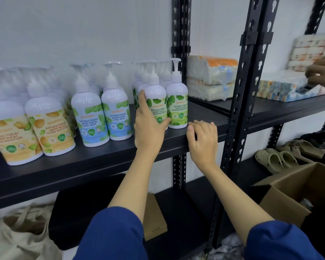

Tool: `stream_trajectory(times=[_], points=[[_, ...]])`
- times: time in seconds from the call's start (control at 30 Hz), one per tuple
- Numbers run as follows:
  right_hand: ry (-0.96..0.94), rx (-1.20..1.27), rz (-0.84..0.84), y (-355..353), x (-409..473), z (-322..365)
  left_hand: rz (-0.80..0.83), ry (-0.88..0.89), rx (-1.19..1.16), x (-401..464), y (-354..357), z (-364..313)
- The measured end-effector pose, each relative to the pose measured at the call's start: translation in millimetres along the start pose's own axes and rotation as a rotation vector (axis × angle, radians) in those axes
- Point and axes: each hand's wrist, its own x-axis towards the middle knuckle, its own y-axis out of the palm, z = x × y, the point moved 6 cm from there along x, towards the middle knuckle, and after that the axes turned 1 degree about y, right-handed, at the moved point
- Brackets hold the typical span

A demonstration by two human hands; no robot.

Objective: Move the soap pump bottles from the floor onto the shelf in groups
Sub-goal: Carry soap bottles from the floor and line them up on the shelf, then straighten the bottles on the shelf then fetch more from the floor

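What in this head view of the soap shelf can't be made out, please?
- Head view: the bottles behind the front green-label bottles are hidden by that front row, so their count is unclear.
- The left hand covers part of the label on the bottle it grips.
- The leftmost orange-label bottle is cut off by the left edge.
- A second person's hand at the right edge is blurred; what it holds is unclear.
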Motion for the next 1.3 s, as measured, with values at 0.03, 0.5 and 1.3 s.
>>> stream_trajectory(times=[0.03, 0.5, 1.3], points=[[-0.002, -0.003, 0.001, 0, 0, 1, 0.006, 0.000, 0.001, 0, 0, 0], [-0.019, -0.153, 0.326, -26, 9, 28, 0.217, 0.094, 0.496, -46, -46, -5], [-0.773, 0.708, 0.903, -51, -297, 448, -0.133, -0.789, 1.125, -350, -422, 163]])
